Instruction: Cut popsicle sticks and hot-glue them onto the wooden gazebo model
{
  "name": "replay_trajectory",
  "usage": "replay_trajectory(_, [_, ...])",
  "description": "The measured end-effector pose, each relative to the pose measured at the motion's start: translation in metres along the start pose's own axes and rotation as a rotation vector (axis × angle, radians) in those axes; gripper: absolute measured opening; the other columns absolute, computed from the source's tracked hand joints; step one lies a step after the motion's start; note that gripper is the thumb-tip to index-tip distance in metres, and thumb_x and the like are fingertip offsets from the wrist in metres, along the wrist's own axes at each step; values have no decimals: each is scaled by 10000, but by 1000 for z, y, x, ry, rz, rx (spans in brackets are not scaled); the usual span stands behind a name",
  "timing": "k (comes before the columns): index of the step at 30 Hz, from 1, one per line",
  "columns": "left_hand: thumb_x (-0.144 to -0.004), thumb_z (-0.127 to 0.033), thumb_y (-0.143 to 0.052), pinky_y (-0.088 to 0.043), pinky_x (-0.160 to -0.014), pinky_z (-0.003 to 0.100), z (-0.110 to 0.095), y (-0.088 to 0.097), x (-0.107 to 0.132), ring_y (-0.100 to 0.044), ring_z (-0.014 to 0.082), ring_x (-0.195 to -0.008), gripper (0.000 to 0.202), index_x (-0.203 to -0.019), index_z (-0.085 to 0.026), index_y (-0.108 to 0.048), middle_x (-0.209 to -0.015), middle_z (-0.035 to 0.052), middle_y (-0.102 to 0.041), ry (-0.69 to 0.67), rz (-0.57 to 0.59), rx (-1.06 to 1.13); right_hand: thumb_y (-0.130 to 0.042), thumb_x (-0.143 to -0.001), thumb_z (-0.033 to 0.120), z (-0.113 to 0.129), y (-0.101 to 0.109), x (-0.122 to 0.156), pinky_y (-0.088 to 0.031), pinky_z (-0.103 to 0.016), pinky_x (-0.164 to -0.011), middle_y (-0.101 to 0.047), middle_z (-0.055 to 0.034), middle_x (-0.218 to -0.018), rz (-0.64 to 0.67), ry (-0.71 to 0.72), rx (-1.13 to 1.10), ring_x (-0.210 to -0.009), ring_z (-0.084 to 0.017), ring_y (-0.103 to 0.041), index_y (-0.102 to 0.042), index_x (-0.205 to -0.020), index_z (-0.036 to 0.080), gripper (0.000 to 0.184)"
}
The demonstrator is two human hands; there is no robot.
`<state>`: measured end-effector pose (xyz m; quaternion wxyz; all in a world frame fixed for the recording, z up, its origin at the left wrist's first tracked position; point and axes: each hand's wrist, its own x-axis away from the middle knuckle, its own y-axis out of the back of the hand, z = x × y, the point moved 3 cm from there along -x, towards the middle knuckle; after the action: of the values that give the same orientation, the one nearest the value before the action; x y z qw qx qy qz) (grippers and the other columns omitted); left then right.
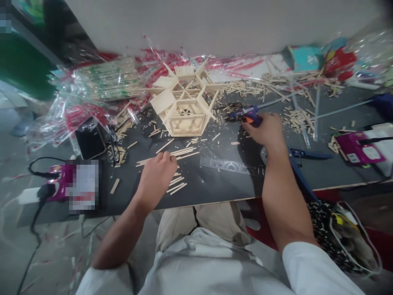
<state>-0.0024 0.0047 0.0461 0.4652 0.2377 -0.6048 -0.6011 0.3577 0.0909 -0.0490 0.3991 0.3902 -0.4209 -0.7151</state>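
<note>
My left hand (158,174) rests on the dark board (215,184), fingers curled down over a loose pile of thin wooden sticks (178,170); whether it grips one is hidden. My right hand (267,130) is closed around a blue and orange glue gun (245,114), whose nozzle points left toward a hexagonal model built of wooden sticks (184,102). The model stands at the far middle of the board, a short gap from the nozzle.
A clear ruler (230,165) lies between my hands. Blue-handled cutters (299,162) lie by my right forearm. Plastic-wrapped stick packs (107,82) are heaped at the far left, stick offcuts (276,88) at the far right. Purple boxes (359,148) with cables sit at both ends.
</note>
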Motion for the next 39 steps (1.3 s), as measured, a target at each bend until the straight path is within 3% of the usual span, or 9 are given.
replay_trajectory(3, [-929,13,-407,-420,-634,346,2,-1,0,-689,282,-949,311,-976,-132,-677,-992,122,-690,-17,-21,-7,-712,-764,370,3,6,0,-464,-548,-1055,-699,-202,-1087,-15,-18,-21,-1193,-403,-606,-701,-1104,140,411])
replay_trajectory(7, [-1049,-196,-406,-404,-624,335,21,7,2,-699,256,-858,253,-1035,-175,-658,-940,79,-712,28,-193,119,-697,-754,370,6,13,1,-505,-543,-978,-702,-187,-1060,-12,-117,-99,-1092,-398,-656,-646,-1097,162,404])
replay_trajectory(10, [-1063,-327,-435,-449,-682,324,44,32,-3,-690,219,-775,260,-1079,-189,-655,-914,57,-741,81,-281,312,-703,-740,355,10,19,2,-512,-519,-921,-688,-171,-1040,-75,-201,-163,-1023,-373,-665,-582,-1134,175,449])
replay_trajectory(14, [-978,-253,-555,-499,-740,281,70,73,-30,-681,147,-715,101,-1022,-195,-626,-811,-1,-738,59,-427,608,-717,-725,310,21,29,4,-500,-461,-869,-675,-132,-1009,-143,-233,-283,-920,-311,-655,-502,-1099,216,441])
replay_trajectory(20, [-901,-85,-553,-534,-775,293,79,92,-77,-628,142,-593,141,-808,-187,-583,-598,-37,-659,89,-240,593,-746,-776,441,34,38,9,-470,-441,-869,-619,-52,-841,-202,-182,-433,-796,-251,-591,-459,-918,265,365])
replay_trajectory(23, [-904,-84,-557,-540,-848,311,76,95,-82,-652,158,-631,137,-812,-178,-594,-591,-45,-653,32,-233,599,-689,-802,399,38,38,10,-479,-426,-868,-591,-35,-836,-276,-118,-499,-782,-220,-560,-492,-922,249,275])
replay_trajectory(28, [-925,-89,-537,-555,-768,286,81,90,-86,-668,142,-597,137,-825,-177,-569,-637,-34,-677,-28,-207,717,-663,-776,335,54,51,6,-513,-380,-862,-595,-19,-865,-372,117,-693,-786,-176,-565,-528,-963,228,255])
replay_trajectory(33, [-971,-131,-524,-574,-708,276,89,84,-93,-713,146,-646,102,-889,-190,-535,-745,-4,-727,-68,-143,882,-726,-769,323,93,93,-10,-499,-361,-810,-596,-4,-853,-339,430,-579,-771,-160,-567,-564,-963,235,268])
replay_trajectory(39, [-1002,-161,-490,-593,-685,316,92,85,-92,-753,201,-707,78,-935,-200,-494,-785,38,-746,-66,-64,881,-746,-730,156,158,121,-34,-407,-298,-780,-535,47,-831,-184,591,-350,-711,-95,-463,-564,-911,229,267])
